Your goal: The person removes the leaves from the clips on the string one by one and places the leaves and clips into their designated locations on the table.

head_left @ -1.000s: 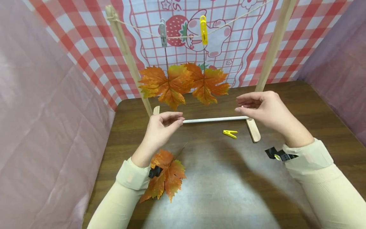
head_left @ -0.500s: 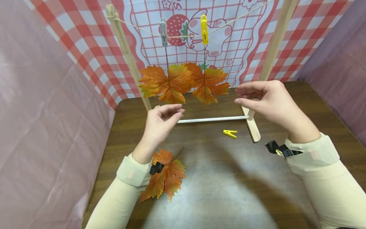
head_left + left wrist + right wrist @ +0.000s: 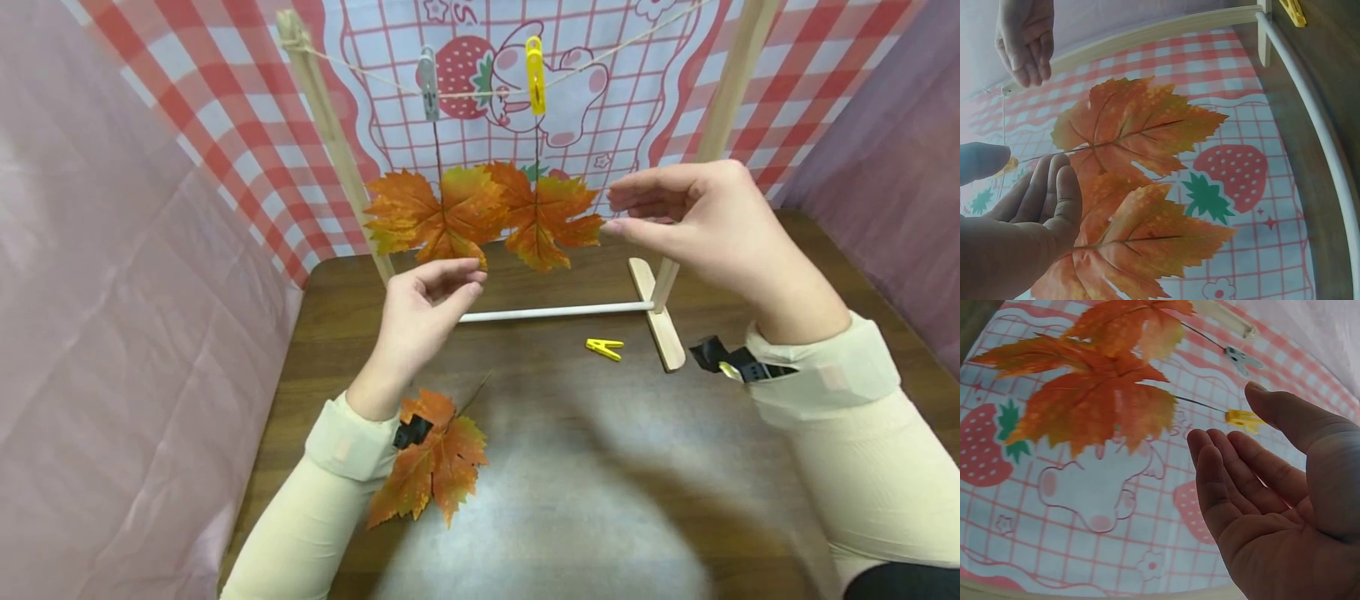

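Observation:
Two orange artificial maple leaves hang by their stems from a string (image 3: 367, 77). A grey clothespin (image 3: 428, 85) clips the left leaf (image 3: 427, 215), and a yellow clothespin (image 3: 536, 77) clips the right leaf (image 3: 551, 218). My left hand (image 3: 423, 312) hovers in front of the left leaf's lower tip, fingers and thumb loosely bent and apart, with nothing between them. My right hand (image 3: 712, 218) is raised beside the right leaf's right edge; the right wrist view shows its palm (image 3: 1272, 534) bare and its fingers relaxed. Whether either hand touches a leaf, I cannot tell.
A third maple leaf (image 3: 442, 458) lies on the wooden table (image 3: 570, 517), partly behind the left wrist. Another yellow clothespin (image 3: 604, 348) lies before the white rod (image 3: 555, 312) of the wooden frame (image 3: 667, 337). A checked cloth (image 3: 247, 158) hangs behind.
Both hands have risen from near the white rod toward the hanging leaves, the right hand farther than the left. The leaves and clothespins have stayed in place.

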`<state>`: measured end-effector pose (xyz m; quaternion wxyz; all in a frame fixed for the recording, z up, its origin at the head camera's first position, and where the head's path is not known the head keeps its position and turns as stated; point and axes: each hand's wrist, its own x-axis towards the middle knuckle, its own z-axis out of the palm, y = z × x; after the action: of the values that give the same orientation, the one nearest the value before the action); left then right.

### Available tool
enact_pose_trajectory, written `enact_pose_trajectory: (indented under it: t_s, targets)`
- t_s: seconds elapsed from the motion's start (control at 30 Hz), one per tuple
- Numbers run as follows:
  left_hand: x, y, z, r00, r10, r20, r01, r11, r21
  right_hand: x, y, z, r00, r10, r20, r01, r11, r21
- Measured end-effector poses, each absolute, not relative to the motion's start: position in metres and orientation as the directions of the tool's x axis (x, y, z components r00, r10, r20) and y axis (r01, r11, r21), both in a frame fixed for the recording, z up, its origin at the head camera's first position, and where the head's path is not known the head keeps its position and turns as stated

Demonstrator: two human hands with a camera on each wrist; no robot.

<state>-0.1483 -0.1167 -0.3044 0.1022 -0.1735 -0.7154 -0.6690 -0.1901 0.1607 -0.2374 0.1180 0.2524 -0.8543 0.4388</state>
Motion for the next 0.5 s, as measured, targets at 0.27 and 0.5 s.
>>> enact_pose_trajectory:
  t_s: [0.27, 0.5]
  targets:
    - [-0.150, -0.114, -0.297, -0.915, 0.101, 0.391, 0.396, 0.034, 0.917, -0.201, 0.154, -0.218, -0.825, -0.323, 0.463, -0.564, 0.431, -0.704]
    - [-0.155, -0.107, -0.285, -0.901, 0.113, 0.418, 0.424, 0.036, 0.905, -0.204, 0.149, -0.199, -0.811, -0.326, 0.486, -0.585, 0.476, -0.657]
